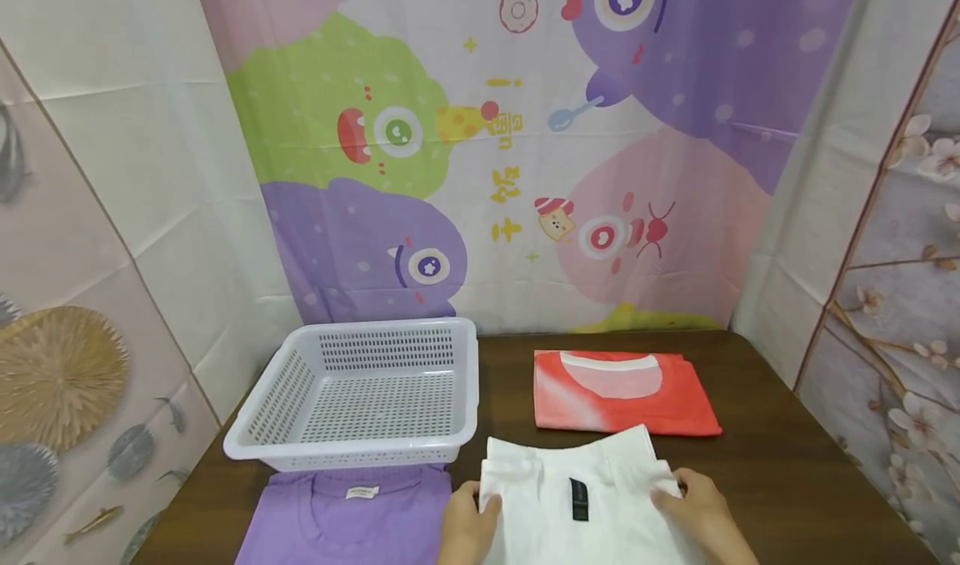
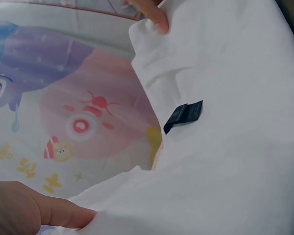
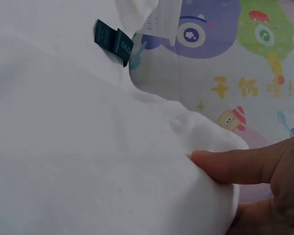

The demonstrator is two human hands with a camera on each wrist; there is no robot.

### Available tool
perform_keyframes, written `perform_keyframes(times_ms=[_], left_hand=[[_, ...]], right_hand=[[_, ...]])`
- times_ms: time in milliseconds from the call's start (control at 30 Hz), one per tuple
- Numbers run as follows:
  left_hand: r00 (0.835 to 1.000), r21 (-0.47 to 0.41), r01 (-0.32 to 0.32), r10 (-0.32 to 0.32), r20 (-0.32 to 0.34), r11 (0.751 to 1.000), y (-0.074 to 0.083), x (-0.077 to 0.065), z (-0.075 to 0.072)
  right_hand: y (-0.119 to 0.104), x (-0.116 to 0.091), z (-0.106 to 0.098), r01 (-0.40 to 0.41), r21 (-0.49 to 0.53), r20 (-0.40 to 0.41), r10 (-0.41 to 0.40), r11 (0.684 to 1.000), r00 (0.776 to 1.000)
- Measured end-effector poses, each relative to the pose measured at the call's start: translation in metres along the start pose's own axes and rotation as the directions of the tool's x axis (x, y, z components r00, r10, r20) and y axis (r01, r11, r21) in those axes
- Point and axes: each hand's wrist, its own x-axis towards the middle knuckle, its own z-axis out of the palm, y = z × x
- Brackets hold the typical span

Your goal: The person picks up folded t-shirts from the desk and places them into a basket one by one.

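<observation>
Both hands hold up a white garment [image 1: 555,498], folded, with a black label [image 1: 579,499] near its top edge. My left hand [image 1: 468,525] pinches its left upper edge, thumb in front. On the other side my right hand [image 1: 697,511] pinches the right upper edge the same way. The right wrist view shows the thumb [image 3: 235,164] pressed on the white cloth [image 3: 112,147], with fingers behind it. In the left wrist view the cloth slants up past the label [image 2: 183,116] toward the other hand. The garment's lower part runs out of the head view.
A purple shirt [image 1: 360,515] lies folded left of the white garment. Behind it stands a white plastic basket [image 1: 465,398] with perforated walls. A folded red garment [image 1: 637,415] rests on the brown table [image 1: 780,432] at the back right. A cartoon-printed curtain [image 1: 517,282] hangs behind.
</observation>
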Motion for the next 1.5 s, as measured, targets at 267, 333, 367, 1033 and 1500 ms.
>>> perform_keyframes(times_ms=[267, 333, 367, 1033, 1500], left_hand=[[1.000, -0.094, 0.029, -0.029, 0.004, 0.995, 0.014, -0.004, -0.013], [0.999, -0.116, 0.033, -0.034, -0.007, 0.993, 0.018, -0.005, -0.016], [0.999, -0.128, 0.035, -0.038, -0.021, 0.991, 0.020, -0.005, -0.018], [0.996, -0.190, 0.047, -0.060, -0.060, 0.981, 0.035, 0.003, -0.086], [0.982, -0.146, 0.119, -0.138, -0.130, 0.982, 0.030, 0.014, -0.126]], right_hand=[[-0.020, -0.015, -0.013, 0.018, -0.030, -0.058, -0.020, 0.999, 0.998], [-0.024, -0.019, -0.017, 0.035, -0.050, -0.086, -0.039, 0.998, 0.995], [-0.027, -0.021, -0.019, 0.041, -0.058, -0.095, -0.046, 0.997, 0.994], [-0.084, -0.034, -0.020, 0.192, -0.027, -0.161, -0.194, 0.981, 0.968], [-0.123, -0.032, 0.001, 0.310, 0.035, -0.208, -0.296, 0.950, 0.932]])
